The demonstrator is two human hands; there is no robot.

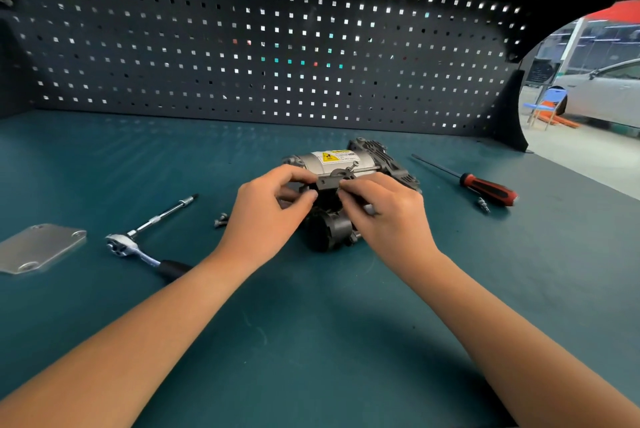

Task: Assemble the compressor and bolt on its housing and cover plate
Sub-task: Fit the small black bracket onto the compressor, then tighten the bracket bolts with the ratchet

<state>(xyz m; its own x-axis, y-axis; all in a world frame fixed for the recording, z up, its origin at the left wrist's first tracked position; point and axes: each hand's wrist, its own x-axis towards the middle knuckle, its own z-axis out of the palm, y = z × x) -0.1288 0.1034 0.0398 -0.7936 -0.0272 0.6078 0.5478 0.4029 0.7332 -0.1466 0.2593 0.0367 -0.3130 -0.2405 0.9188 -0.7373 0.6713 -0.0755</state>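
- Two bare forearms (121,341) are stretched from the near edge across the green bench top (311,323) toward the compressor (341,160).
- The compressor is laid on its side on the bench top. A silver barrel with a yellow warning label is seen on its far side, a finned dark block at its right end and a round black part at its near end.
- A small dark bracket (329,181) is held on top of the compressor, against the near side of the silver barrel.
- The left hand (266,209) is placed at the compressor's left. Its fingers are curled, and the bracket's left end is pinched between thumb and fingertips.
- The right hand (384,209) is placed at the compressor's right. Its fingers are curled too, and the bracket's right end is gripped by the fingertips.
- A tilted screw (353,166) is seen just behind the bracket; whether it is threaded in cannot be told.
- Small bolts (221,219) are laid just left of the compressor, beside the left hand.
- A ratchet (138,244) with an extension bar is laid further left.
- A flat metal cover plate (41,247) is laid well to the left of the compressor, apart from it.
- A screwdriver (485,187) with a red and black handle is laid to the compressor's right.
- A dark pegboard (242,46) is stood behind the compressor.
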